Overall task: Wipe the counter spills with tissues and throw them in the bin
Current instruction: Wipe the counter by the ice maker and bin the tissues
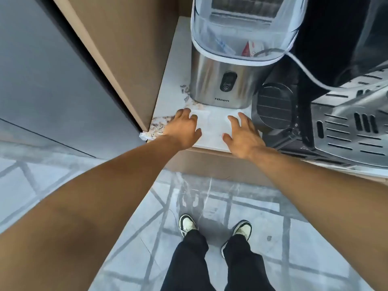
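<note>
A person stands at a pale marble-patterned counter (176,66), both bare arms stretched forward over its front edge. The left hand (184,128) and the right hand (241,135) lie palm-down with fingers spread apart, each pressing one side of a flat white tissue (212,127) that is laid out on the counter between them, near the front edge. Brown speckled spill marks (160,124) show on the counter just left of the left hand, and more lie beside the base of a stainless-steel countertop appliance with a clear plastic lid (224,85), which stands directly behind the tissue. To the right sits a black and silver vented machine (336,127), close to the right hand. Below, on a grey veined tile floor (117,217), the person's black trousers and black-and-white sneakers (186,224) are visible.
</note>
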Demonstrator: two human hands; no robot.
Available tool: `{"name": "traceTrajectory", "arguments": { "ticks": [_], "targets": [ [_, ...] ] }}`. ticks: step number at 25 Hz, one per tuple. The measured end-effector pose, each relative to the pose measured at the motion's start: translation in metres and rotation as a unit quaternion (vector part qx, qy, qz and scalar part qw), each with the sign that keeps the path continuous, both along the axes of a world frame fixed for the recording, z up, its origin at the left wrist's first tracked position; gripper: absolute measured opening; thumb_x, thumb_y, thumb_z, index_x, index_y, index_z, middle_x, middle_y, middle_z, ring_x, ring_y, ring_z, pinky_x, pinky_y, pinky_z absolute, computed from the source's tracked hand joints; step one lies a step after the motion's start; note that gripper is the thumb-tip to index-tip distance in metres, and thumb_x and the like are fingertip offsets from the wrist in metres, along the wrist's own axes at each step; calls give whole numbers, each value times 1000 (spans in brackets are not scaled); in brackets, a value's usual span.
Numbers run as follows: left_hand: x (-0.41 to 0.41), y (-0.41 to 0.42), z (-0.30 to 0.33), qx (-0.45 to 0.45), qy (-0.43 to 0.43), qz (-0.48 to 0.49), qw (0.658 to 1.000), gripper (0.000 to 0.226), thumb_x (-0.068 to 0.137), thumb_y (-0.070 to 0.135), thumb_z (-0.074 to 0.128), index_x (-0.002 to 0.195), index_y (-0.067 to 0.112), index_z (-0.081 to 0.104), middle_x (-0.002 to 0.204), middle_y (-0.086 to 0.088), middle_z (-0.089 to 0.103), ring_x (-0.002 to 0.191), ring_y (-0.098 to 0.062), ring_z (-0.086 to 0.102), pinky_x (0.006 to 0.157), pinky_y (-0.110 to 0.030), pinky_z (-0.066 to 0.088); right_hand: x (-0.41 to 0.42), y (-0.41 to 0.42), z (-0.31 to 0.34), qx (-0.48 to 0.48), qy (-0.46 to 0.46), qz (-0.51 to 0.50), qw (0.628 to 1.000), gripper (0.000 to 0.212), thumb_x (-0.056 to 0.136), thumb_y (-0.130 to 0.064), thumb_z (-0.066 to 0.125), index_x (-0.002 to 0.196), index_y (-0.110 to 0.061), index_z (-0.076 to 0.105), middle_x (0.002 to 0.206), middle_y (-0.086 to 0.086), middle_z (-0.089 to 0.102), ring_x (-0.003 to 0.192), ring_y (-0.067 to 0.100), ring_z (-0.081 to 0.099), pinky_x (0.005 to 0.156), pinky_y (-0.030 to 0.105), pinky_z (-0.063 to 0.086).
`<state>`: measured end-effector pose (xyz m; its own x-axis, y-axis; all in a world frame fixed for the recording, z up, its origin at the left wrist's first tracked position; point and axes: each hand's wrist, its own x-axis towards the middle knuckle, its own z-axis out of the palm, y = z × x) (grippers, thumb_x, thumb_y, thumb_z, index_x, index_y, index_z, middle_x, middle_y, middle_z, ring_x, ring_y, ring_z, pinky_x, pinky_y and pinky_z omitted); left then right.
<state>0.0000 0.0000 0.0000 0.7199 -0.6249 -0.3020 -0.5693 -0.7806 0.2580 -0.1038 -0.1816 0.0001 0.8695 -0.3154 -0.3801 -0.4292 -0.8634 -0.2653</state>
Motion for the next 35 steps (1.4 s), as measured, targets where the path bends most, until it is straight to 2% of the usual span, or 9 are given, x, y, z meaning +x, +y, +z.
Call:
{"name": "traceTrajectory", "arguments": {
  "ticks": [4,8,12,14,16,18,23,29,35],
  "targets": [
    [8,-15,-14,-8,-72,-30,997,40,100,23,45,136,8,53,142,-17,46,134,-37,39,106,-49,40,11,-3,-17,-32,-26,-37,998,49,100,-39,35,145,-23,24,157,0,7,133,32,35,94,47,41],
    [12,-19,-24,3,-78,-42,996,42,97,14,50,139,15,52,142,-15,44,132,-38,38,110,-51,36,15,-4,-31,-62,-26,-46,997,41,97,-24,41,138,-21,36,146,6,24,126,30,39,91,44,40],
    [9,-19,-28,-4,-77,-35,996,40,97,10,51,137,13,55,140,-14,46,131,-38,40,110,-51,37,13,-7,-36,-69,-56,-34,995,49,88,-5,49,133,-22,43,134,3,34,116,27,42,84,37,39],
    [9,-16,-28,-17,-78,-31,996,39,96,10,52,135,14,58,137,-14,49,129,-37,42,108,-51,39,13,-7,-35,-64,-75,-31,995,46,86,-1,52,127,-22,48,128,3,38,113,25,42,81,33,36],
    [8,-14,-28,-27,-77,-24,996,38,96,8,53,132,14,61,133,-13,51,127,-37,44,106,-50,41,13,-5,-36,-40,-90,-32,995,41,86,1,52,122,-19,52,125,6,39,114,24,39,89,32,41],
    [6,-12,-27,-38,-66,-17,997,37,95,6,54,130,15,63,130,-12,53,125,-36,45,104,-50,44,12,-1,-36,-15,-96,-40,994,35,88,2,50,117,-17,55,122,8,41,114,26,38,96,32,41],
    [0,-12,-22,-52,-20,-1,998,34,88,-6,55,116,10,67,123,-13,55,120,-34,50,86,-47,55,10,3,-29,37,-60,-40,997,23,91,-2,50,106,-16,61,118,9,49,109,26,51,95,35,47],
    [-15,-11,-12,-81,6,3,997,30,86,-6,56,109,8,71,116,-16,61,102,-38,62,83,-43,53,-15,6,-15,70,-121,-44,989,22,90,-4,55,108,-15,63,108,7,56,96,22,57,89,30,47],
    [-65,-12,6,-132,34,22,990,30,86,-4,52,105,6,73,112,-17,64,102,-37,63,87,-41,52,-59,-1,-2,81,-121,-54,988,30,94,-10,51,120,-14,64,115,9,54,98,23,59,90,23,43]
  ]
}}
